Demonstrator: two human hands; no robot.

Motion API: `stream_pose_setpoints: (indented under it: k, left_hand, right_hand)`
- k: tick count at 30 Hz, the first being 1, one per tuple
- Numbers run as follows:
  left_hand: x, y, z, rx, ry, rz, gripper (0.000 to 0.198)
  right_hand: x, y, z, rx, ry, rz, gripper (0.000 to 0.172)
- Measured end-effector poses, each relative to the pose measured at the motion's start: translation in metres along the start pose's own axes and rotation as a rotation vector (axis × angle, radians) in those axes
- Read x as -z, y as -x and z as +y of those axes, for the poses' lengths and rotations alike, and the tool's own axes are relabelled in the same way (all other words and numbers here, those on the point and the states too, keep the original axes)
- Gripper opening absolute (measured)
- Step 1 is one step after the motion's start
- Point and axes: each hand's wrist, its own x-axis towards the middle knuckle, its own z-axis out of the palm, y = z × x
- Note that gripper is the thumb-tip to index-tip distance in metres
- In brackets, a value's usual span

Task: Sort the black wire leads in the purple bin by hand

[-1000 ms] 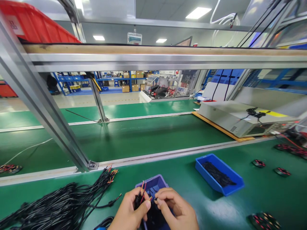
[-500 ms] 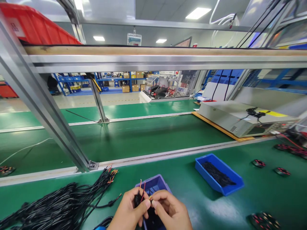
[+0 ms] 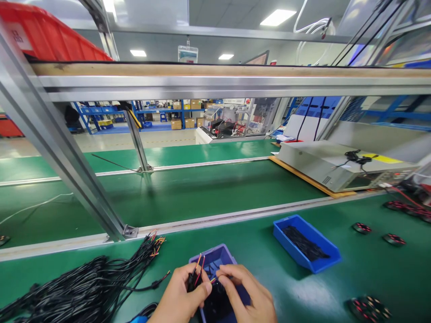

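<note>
We are pinching a black cable end (image 3: 194,279) with our left hand (image 3: 180,298). Our right hand (image 3: 247,296) is pinching its tiny wire tips, right above the purple bin (image 3: 215,258). Green table (image 3: 370,269) is lying open on the right.

No text can be read: the white label on the red bin (image 3: 50,40) and the hanging card (image 3: 187,54) are too blurred.

Bright, even light from ceiling panels (image 3: 278,17) far overhead; soft glare on the near table (image 3: 303,291); frame rails bow at the left and right edges.
</note>
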Motion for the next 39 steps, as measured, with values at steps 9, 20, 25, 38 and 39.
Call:
stream_pose_setpoints:
  k: [9,20,25,38,39]
  left_hand:
    - [0.005,-0.007,-0.017,-0.004,0.081,-0.064,0.055]
    - [0.003,-0.002,-0.003,0.015,0.129,-0.038,0.053]
    - [0.003,0.001,-0.001,-0.013,0.154,-0.073,0.053]
    - [0.006,-0.001,-0.005,-0.06,0.096,-0.13,0.052]
    - [0.006,-0.001,-0.005,-0.056,0.095,-0.129,0.052]
  right_hand:
    - [0.003,-0.005,0.002,0.104,-0.002,-0.135,0.021]
    - [-0.054,0.022,0.057,0.278,0.677,-0.308,0.028]
    - [-0.05,0.02,0.049,0.251,0.678,-0.329,0.03]
    - [0.002,-0.004,0.001,-0.291,-0.253,-0.048,0.021]
    - [0.002,-0.003,0.002,-0.28,-0.242,-0.052,0.021]
